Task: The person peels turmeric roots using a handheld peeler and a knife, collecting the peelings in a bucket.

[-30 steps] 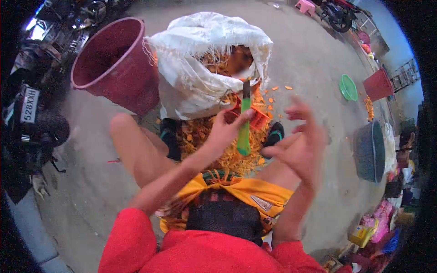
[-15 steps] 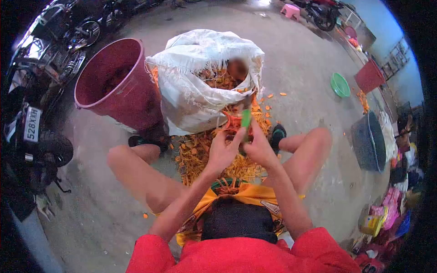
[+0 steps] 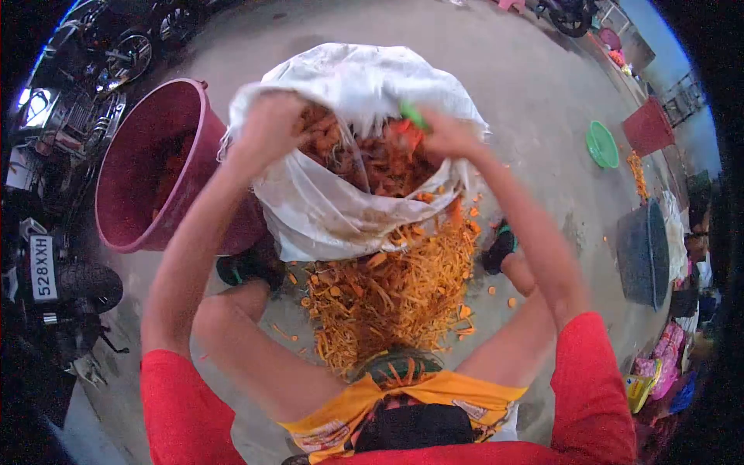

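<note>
A white woven sack [image 3: 325,221] stands in front of me, its mouth pulled wide. Inside lie brownish-orange unpeeled carrots [image 3: 384,170]. At the sack's left rim, my left hand [image 3: 271,124] is closed on the fabric, somewhat blurred. My right hand [image 3: 451,136] is over the right side of the mouth, closed around a green-handled tool [image 3: 413,115] whose working end is hidden. A bright orange-red piece [image 3: 407,136] shows right at its fingertips. Below the sack, a heap of orange peel strips and round slices [image 3: 395,298] covers the floor between my legs.
A large maroon tub [image 3: 155,167] with some orange contents stands left of the sack. Motorcycles [image 3: 70,271] line the left side. To the right are a green basin [image 3: 601,144], a red bucket [image 3: 648,128] and a dark grey tub [image 3: 643,252]. Bundled colourful items lie beyond.
My hands were together in front of the sack, around the green-handled tool and an orange-red piece. They have moved forward and apart to the sack's mouth, which is now wider open.
</note>
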Action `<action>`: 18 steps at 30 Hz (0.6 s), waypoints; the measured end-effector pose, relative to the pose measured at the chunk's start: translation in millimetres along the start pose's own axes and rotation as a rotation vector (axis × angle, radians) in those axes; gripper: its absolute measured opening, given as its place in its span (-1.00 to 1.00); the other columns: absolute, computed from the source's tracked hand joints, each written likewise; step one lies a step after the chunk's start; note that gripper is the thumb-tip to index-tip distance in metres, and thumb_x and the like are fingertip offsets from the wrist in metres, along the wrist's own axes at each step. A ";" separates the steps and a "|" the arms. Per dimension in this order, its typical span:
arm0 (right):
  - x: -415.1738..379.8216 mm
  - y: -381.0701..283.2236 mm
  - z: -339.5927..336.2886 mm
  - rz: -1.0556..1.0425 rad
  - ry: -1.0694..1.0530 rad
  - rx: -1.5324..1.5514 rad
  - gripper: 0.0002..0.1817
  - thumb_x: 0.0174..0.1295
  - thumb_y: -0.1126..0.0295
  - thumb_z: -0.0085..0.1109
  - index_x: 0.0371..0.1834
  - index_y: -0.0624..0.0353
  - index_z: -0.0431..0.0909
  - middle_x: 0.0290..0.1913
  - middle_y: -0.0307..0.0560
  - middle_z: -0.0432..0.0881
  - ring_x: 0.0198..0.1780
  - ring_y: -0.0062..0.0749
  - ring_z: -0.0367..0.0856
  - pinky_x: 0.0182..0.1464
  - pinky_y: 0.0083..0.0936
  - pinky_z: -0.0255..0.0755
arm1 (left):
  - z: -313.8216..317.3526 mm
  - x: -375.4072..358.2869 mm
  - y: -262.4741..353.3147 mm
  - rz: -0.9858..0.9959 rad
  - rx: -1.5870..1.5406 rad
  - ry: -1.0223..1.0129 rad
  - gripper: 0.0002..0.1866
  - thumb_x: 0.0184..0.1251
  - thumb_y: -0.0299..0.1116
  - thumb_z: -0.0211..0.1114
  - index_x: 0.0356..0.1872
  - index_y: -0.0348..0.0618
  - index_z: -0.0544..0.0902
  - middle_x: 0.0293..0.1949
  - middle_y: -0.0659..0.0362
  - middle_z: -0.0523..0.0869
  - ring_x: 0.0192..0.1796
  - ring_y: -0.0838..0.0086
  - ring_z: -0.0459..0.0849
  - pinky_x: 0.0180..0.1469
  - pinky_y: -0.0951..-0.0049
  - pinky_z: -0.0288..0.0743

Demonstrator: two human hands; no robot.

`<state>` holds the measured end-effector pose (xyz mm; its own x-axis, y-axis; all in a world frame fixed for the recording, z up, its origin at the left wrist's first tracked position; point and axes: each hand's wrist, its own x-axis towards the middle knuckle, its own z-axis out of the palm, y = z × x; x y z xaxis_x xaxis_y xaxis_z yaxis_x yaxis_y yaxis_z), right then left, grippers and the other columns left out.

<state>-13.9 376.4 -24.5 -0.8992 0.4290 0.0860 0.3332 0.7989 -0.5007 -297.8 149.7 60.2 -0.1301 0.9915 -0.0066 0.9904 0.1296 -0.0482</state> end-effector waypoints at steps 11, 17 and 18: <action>177.0 64.3 -82.3 -0.181 0.028 0.227 -0.63 0.44 0.34 0.30 0.24 0.15 0.54 0.06 -0.16 0.68 0.10 -0.46 0.67 0.06 -0.47 0.64 | 46.2 136.8 -107.2 0.053 -0.147 0.318 0.22 -0.21 0.30 0.61 0.50 -0.19 0.36 0.35 -0.24 0.52 0.41 -0.04 0.50 0.45 0.10 0.37; 169.5 52.9 -61.2 0.075 0.065 0.385 -0.49 0.48 0.25 0.26 0.44 0.10 0.44 0.03 -0.18 0.68 0.02 -0.50 0.63 0.03 -0.58 0.53 | 97.0 193.7 -117.2 0.051 -0.159 0.400 -0.38 0.36 0.10 0.29 0.29 -0.11 0.59 0.15 -0.16 0.70 0.18 -0.11 0.64 0.25 0.07 0.52; 162.7 38.4 -58.9 0.280 0.119 0.341 -0.50 0.50 0.27 0.23 0.45 0.10 0.43 -0.03 -0.19 0.68 0.00 -0.50 0.64 0.01 -0.58 0.53 | 96.0 198.2 -117.5 0.053 -0.157 0.398 -0.38 0.36 0.10 0.29 0.29 -0.11 0.59 0.15 -0.16 0.70 0.18 -0.11 0.64 0.25 0.07 0.52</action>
<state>-130.7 501.6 21.0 -0.7423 0.6701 -0.0053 0.4290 0.4692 -0.7719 -444.5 329.8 -31.3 -0.0808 0.9203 0.3827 0.9943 0.0479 0.0950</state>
